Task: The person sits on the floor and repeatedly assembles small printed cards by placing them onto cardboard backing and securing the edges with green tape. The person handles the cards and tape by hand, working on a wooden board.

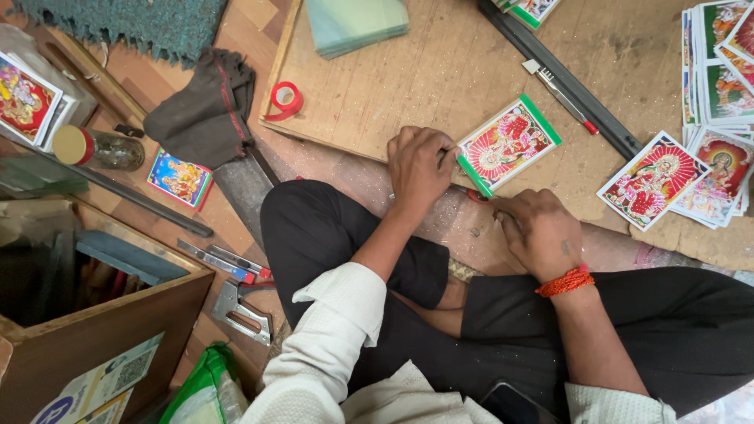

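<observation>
I sit cross-legged at the edge of a wooden board (pixel 377 86). My left hand (pixel 420 169) is closed on the near left corner of a small green-edged picture card (pixel 509 143) lying on the board. My right hand (pixel 538 232) is closed just below the card's lower corner, pinching something small and red (pixel 477 196) that is mostly hidden by the fingers. A red thread band (pixel 564 283) circles my right wrist.
More picture cards (pixel 652 179) and a stack (pixel 719 71) lie at the right. A utility knife (pixel 559 94) and black straightedge (pixel 561 74) lie on the board, with glass sheets (pixel 355 23) and red tape (pixel 286 99). A staple gun (pixel 243 310), jar (pixel 98 148) and wooden box (pixel 94 322) are on the left.
</observation>
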Tool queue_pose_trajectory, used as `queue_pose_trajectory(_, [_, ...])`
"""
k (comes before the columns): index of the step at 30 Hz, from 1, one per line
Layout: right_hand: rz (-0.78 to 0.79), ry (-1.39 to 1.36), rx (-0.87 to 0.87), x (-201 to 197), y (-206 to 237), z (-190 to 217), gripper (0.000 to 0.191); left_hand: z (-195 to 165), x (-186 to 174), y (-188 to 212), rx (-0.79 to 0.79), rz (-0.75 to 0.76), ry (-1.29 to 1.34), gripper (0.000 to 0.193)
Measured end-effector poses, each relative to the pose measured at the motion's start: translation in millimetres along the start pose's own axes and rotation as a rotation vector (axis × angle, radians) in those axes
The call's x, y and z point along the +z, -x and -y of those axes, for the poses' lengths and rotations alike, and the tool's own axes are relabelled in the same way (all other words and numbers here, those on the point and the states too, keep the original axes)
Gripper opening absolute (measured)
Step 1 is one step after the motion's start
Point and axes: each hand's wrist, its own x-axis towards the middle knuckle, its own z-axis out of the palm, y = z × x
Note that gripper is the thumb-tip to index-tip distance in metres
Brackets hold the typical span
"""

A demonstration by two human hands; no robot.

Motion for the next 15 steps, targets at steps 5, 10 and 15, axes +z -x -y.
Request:
queue_pose_trajectory(5, [0.028, 0.006, 0.017, 3.5, -0.2, -1.5, 0.025, 2.8, 0.6, 0.0, -0.006, 0.006, -0.006, 0.011])
queue_pose_trajectory(10, [0.035, -0.013, 0.061, 8.3, -0.9, 0.5, 0.024, 4.3, 0.5, 0.4, -0.002, -0.001, -0.004, 0.013])
queue_pose_trajectory(15, [0.059, -0.026, 0.084, 9.3, -2.6, 0.9, 0.024, 3.9, -0.3, 0.2, -0.01, 0.005, 0.008, 0.013])
